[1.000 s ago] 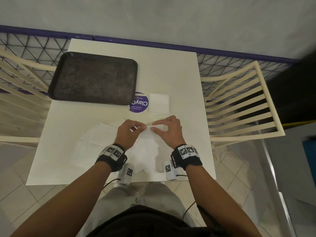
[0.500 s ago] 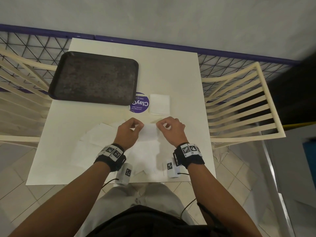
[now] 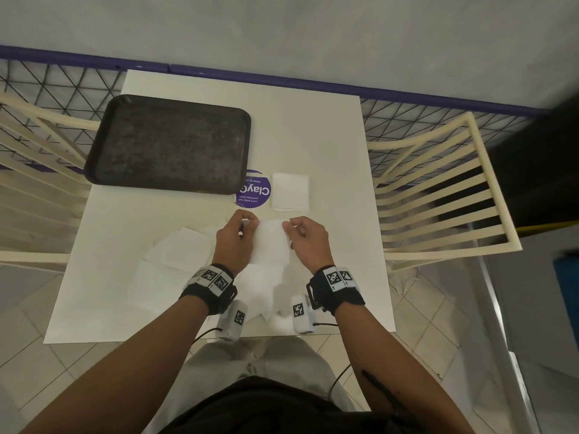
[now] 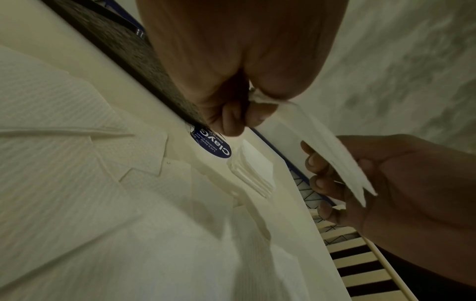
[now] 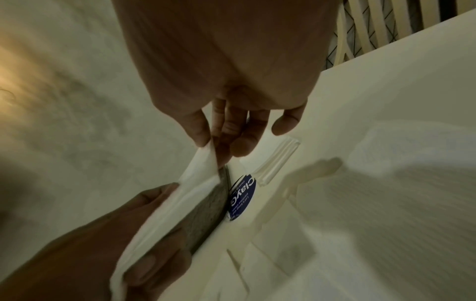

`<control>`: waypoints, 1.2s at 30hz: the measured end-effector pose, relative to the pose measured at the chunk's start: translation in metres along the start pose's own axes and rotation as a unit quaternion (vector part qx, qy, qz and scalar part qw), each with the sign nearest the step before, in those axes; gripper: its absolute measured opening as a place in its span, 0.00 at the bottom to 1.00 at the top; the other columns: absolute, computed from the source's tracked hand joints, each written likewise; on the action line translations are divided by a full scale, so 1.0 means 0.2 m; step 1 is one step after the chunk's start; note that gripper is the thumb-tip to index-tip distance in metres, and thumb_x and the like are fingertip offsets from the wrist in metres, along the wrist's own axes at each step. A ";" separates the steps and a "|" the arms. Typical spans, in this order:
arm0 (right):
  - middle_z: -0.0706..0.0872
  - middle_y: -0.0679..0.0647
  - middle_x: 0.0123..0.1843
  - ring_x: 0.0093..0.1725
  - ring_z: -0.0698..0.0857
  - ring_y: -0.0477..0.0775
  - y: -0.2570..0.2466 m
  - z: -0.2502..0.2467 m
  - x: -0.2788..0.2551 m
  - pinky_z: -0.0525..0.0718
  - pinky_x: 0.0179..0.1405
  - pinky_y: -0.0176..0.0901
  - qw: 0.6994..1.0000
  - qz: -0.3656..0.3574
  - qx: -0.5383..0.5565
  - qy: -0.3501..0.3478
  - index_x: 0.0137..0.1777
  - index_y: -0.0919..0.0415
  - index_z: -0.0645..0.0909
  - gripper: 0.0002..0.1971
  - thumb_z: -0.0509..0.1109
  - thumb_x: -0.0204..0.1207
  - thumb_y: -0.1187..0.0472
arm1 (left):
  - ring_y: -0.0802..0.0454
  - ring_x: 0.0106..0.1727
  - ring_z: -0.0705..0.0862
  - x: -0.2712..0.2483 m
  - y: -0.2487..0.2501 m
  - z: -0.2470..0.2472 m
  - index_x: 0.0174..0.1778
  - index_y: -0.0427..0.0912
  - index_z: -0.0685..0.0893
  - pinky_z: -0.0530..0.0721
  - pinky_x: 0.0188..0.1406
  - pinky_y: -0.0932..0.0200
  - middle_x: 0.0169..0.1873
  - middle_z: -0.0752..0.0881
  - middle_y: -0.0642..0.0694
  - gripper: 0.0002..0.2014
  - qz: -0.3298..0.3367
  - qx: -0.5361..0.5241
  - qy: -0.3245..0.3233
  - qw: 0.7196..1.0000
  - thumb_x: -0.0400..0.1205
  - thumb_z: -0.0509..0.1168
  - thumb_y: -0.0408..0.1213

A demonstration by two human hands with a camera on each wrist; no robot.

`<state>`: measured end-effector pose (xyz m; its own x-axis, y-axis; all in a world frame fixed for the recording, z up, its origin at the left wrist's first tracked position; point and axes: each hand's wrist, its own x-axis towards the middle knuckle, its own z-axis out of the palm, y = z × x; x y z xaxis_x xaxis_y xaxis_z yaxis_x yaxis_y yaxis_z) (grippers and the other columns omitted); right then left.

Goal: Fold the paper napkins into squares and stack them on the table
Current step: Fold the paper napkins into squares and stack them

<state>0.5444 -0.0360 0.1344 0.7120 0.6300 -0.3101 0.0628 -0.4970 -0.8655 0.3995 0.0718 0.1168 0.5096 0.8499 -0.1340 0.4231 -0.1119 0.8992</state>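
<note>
A white folded napkin (image 3: 270,242) hangs lifted off the table between both hands. My left hand (image 3: 235,238) pinches its left top corner between thumb and fingers, seen close in the left wrist view (image 4: 253,106). My right hand (image 3: 305,236) pinches the right top corner, with thumb and fingertip on the paper (image 5: 206,142). Beyond the hands lies a small stack of folded square napkins (image 3: 290,192). Several unfolded napkins (image 3: 185,255) are spread on the white table (image 3: 329,136) under and left of the hands.
A dark tray (image 3: 169,144) sits at the table's back left, partly over a round purple sticker (image 3: 254,190). Cream slatted chairs (image 3: 438,195) stand on both sides. A mesh railing with a purple bar (image 3: 282,78) runs behind the table.
The napkin has come up off the table. Both hands have moved apart along its top edge and now pinch its two corners, holding it hanging.
</note>
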 end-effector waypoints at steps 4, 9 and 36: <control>0.82 0.41 0.24 0.27 0.80 0.42 0.02 0.01 -0.02 0.80 0.36 0.31 1.000 -0.006 -0.008 -0.024 0.49 0.59 0.86 0.09 0.77 0.78 0.53 | 0.52 0.42 0.82 0.03 -0.01 0.00 0.53 0.49 0.82 0.78 0.41 0.61 0.43 0.87 0.49 0.03 -0.012 0.006 0.011 1.000 0.90 0.63 0.42; 0.85 0.47 0.29 0.27 0.79 0.38 0.01 0.00 0.04 0.79 0.36 0.27 0.999 -0.021 -0.022 -0.043 0.47 0.54 0.84 0.03 0.77 0.79 0.59 | 0.50 0.45 0.84 0.07 0.01 0.00 0.59 0.45 0.81 0.78 0.40 0.67 0.47 0.87 0.47 0.08 -0.036 -0.010 0.018 0.999 0.91 0.62 0.44; 0.87 0.44 0.45 0.55 0.86 0.54 0.12 -0.03 0.83 0.81 0.66 0.57 0.977 0.078 -0.192 0.059 0.55 0.51 0.83 0.09 0.76 0.77 0.53 | 0.48 0.34 0.89 0.07 -0.20 -0.01 0.52 0.47 0.87 0.82 0.33 0.64 0.38 0.92 0.51 0.09 -0.184 0.048 -0.141 0.972 0.91 0.61 0.39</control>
<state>0.6686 0.0526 0.0643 0.8085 0.4665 -0.3588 0.1884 -0.7828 -0.5931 0.3887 0.0896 0.0792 0.4901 0.6688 -0.5591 0.6764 0.1129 0.7279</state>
